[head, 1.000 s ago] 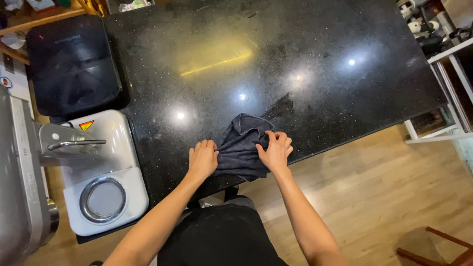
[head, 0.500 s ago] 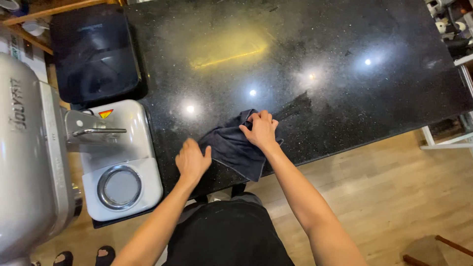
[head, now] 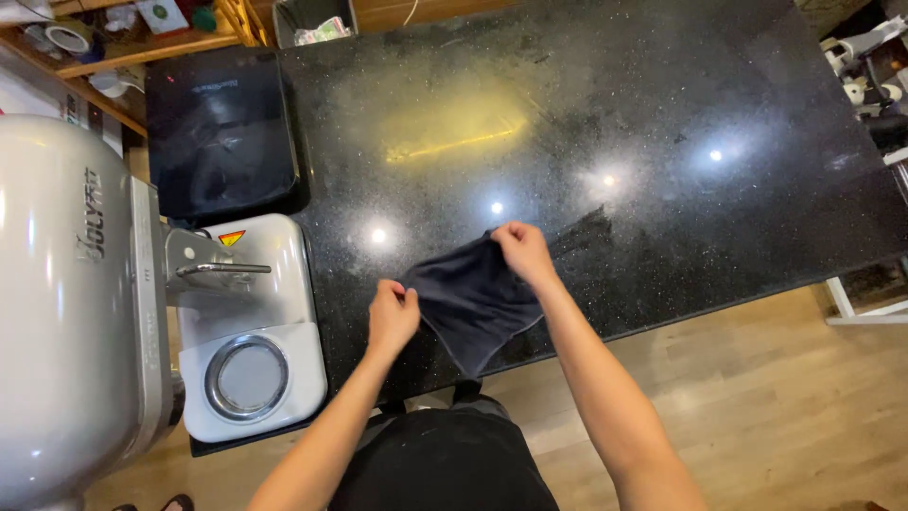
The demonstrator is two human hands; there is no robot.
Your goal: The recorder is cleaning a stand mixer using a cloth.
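Dark navy soft cloth (head: 473,298) is now getting lifted off the speckled black stone counter (head: 586,123) mid-frame, left hand (head: 391,317) and right hand (head: 523,253) both pinching corners, so wiping's paused.

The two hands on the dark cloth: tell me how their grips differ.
The left hand pinches the dark cloth at its left corner, nearer the counter edge; the right hand holds the upper right corner, farther out over the black countertop. Both have their fingers closed on the cloth, which is stretched between them.

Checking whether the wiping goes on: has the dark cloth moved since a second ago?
Yes. The dark cloth, then bunched flat near the black counter edge, is now lifted and spread between left hand and right hand.
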